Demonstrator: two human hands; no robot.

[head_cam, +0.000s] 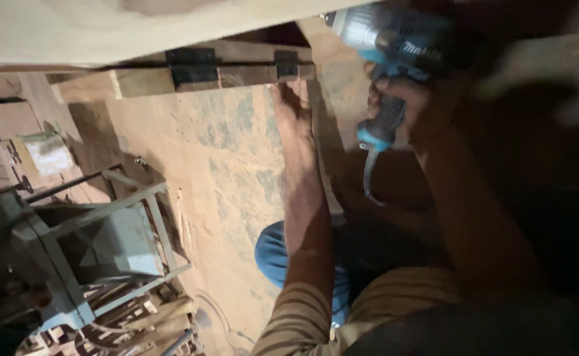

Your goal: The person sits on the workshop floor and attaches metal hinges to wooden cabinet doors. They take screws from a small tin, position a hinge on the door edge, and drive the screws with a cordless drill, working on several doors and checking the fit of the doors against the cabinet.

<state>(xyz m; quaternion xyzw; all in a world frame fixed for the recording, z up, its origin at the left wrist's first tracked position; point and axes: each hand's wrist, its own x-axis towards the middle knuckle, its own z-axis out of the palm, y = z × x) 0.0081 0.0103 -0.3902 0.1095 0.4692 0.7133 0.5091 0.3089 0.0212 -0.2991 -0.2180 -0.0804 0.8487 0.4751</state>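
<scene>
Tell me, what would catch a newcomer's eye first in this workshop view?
Probably the teal and black cordless drill at the upper right, gripped by the right hand. Next, the left hand stretches up the middle to press on a wooden bar carrying two black hinges under a pale board. At lower left stands a grey-green metal machine frame among wood scraps.

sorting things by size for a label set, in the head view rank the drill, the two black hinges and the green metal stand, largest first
1. green metal stand
2. drill, though it is nearer the camera, so unsure
3. left hinge
4. right hinge, which looks smaller but sits partly behind the left hand
</scene>
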